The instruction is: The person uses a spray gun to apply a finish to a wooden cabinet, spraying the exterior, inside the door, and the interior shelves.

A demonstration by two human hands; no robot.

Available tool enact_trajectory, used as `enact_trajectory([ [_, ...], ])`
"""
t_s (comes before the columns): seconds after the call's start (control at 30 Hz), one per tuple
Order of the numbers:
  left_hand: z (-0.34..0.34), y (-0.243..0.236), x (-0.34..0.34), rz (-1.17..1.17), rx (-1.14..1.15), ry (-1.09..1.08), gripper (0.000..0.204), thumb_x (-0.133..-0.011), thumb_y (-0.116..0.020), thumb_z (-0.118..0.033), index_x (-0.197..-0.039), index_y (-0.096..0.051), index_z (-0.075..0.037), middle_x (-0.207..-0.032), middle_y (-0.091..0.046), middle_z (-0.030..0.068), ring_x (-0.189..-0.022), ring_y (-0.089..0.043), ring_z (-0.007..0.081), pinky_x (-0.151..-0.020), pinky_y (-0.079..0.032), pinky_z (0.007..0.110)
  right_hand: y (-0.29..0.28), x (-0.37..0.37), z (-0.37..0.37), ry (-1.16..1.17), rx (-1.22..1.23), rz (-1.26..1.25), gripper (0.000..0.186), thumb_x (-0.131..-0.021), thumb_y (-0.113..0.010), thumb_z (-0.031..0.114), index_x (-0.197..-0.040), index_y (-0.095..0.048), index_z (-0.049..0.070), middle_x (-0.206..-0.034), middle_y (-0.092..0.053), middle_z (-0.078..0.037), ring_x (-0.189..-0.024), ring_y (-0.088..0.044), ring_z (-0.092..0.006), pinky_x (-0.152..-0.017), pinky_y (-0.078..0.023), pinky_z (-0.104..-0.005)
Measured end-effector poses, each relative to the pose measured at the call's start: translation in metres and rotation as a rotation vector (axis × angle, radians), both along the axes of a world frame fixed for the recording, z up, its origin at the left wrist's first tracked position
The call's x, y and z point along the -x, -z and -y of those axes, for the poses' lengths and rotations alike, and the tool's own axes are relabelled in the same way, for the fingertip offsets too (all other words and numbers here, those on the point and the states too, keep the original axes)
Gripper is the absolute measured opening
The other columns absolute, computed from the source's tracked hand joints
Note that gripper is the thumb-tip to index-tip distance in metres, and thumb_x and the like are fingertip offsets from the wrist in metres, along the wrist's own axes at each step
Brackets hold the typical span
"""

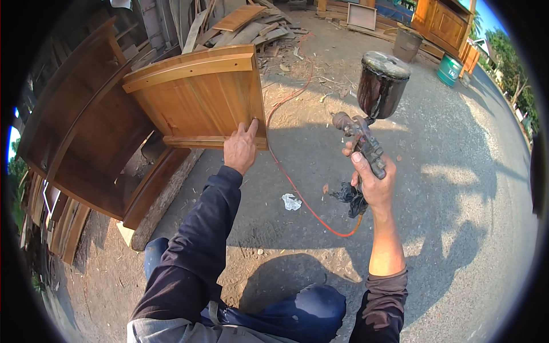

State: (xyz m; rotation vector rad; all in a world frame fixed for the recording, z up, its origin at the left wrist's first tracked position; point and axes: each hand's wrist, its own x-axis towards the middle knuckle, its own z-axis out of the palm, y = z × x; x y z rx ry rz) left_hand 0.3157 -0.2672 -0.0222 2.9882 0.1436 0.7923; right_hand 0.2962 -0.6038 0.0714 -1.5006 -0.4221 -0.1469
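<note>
My right hand [376, 182] is wrapped round the grip of a spray gun [366, 143], stained dark, with a round paint cup [384, 86] on top. A black plastic bag is bunched at the gun's lower end, where an orange hose [309, 210] joins it. On the left stands a wooden cabinet [94, 123] of dark brown finish. Its lighter wooden door [194, 103] is swung out, with rails across the top and bottom. My left hand [241, 150] lies against the door near its free edge, two fingers stretched out on the surface and the others partly bent.
The hose runs over the ground past the door. A crumpled white scrap [291, 202] lies beside it. Scrap boards [240, 28] are heaped behind the cabinet, which rests on a timber beam [166, 200]. Farther off are a bucket [407, 44], a green drum [449, 71] and another wooden cabinet [443, 26].
</note>
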Motion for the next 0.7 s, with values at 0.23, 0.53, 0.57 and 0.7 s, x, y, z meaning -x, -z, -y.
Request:
enact_trajectory([
  [0.23,0.002,-0.008,0.086,-0.164,0.08,-0.009,0.076,-0.088,-0.057,-0.004,-0.159,-0.039,-0.023,-0.093,-0.064,0.0181,-0.079,-0.07,0.0381,-0.068,-0.057,0.048,0.021,0.04,-0.05,-0.187,-0.025,0.019,0.036,-0.096,-0.074,0.016,-0.121,-0.065,-0.008,-0.102,-0.076,-0.015,-0.064,-0.065,-0.0092,-0.047,-0.048,-0.0225],
  [0.53,-0.01,-0.008,0.137,-0.152,0.115,0.049,0.08,-0.089,-0.058,-0.004,-0.162,-0.034,-0.023,-0.094,-0.069,0.0223,-0.076,-0.071,0.0397,-0.068,-0.057,0.049,-0.054,0.079,-0.083,-0.203,-0.227,0.277,0.045,-0.093,-0.074,0.003,-0.134,-0.06,-0.007,-0.104,-0.077,-0.012,-0.094,-0.075,-0.0162,-0.081,-0.06,-0.0296],
  [0.57,-0.01,-0.011,0.141,-0.151,0.121,0.049,0.08,-0.089,-0.058,-0.004,-0.162,-0.034,-0.023,-0.094,-0.069,0.0223,-0.076,-0.071,0.0397,-0.068,-0.057,0.049,-0.054,0.082,-0.081,-0.218,-0.219,0.224,0.044,-0.094,-0.073,0.004,-0.134,-0.061,-0.007,-0.104,-0.077,-0.012,-0.091,-0.074,-0.0152,-0.078,-0.059,-0.0287],
  [0.7,-0.017,-0.009,0.149,-0.211,0.126,0.042,0.078,-0.09,-0.057,-0.004,-0.162,-0.034,-0.024,-0.091,-0.07,0.0223,-0.077,-0.071,0.0399,-0.07,-0.057,0.049,-0.028,0.085,-0.079,-0.244,-0.108,0.158,0.042,-0.095,-0.073,0.008,-0.133,-0.062,-0.007,-0.101,-0.077,-0.011,-0.082,-0.071,-0.0119,-0.07,-0.057,-0.0264],
])
